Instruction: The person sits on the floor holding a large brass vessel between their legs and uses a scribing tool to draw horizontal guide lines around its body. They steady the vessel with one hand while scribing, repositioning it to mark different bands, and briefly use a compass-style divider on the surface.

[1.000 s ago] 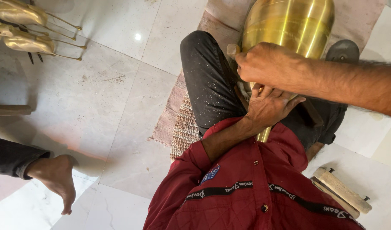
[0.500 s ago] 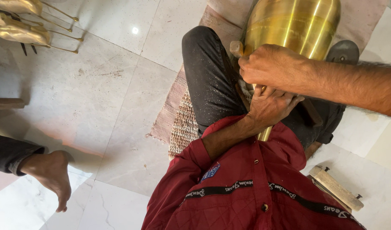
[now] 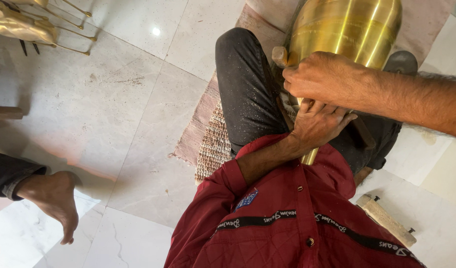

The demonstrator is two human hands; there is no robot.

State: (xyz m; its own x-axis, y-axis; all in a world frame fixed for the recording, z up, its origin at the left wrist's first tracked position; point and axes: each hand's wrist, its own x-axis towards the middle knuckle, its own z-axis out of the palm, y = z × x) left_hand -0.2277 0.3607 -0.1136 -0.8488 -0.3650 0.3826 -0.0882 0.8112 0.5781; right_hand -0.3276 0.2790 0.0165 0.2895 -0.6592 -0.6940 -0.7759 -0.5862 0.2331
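Brass vessel (image 3: 344,32), large and polished, lies at the upper right of the frame across the person's dark-trousered lap (image 3: 247,94), above a woven mat (image 3: 210,144) on the marble floor (image 3: 89,99). The left hand (image 3: 319,124) is wrapped around its narrow brass neck near the centre; the right hand (image 3: 319,79) is clenched on its shoulder. Since a second ago both grips look unchanged and only the view has drifted slightly, so the hold seems steady. A bare foot (image 3: 54,198) sits at lower left.
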